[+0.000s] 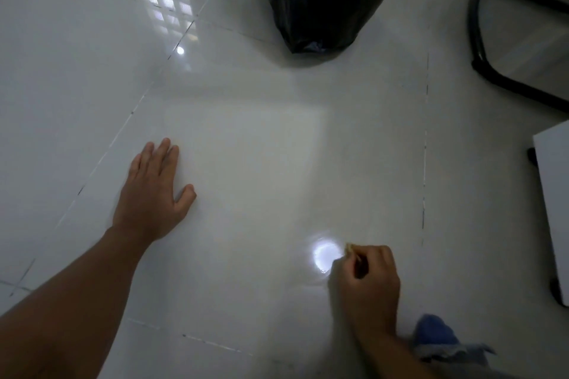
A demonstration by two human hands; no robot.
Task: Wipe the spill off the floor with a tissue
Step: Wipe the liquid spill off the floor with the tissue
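My left hand (154,191) lies flat on the glossy white floor tile (246,163), fingers spread a little, holding nothing. My right hand (366,283) is closed low on the floor at the lower right. A small yellowish scrap (350,247) sticks out between its fingertips; whether it is a tissue I cannot tell. Just left of those fingertips a bright round glare (324,255) shines on the tile, with a faint wet-looking ring around it. No clear spill shows elsewhere on the tile.
A full black bin bag (326,0) stands at the far middle. Black metal chair legs (480,40) sit at the far right. A white panel on castors (554,200) lines the right edge. Blue and grey cloth (437,338) lies by my right wrist.
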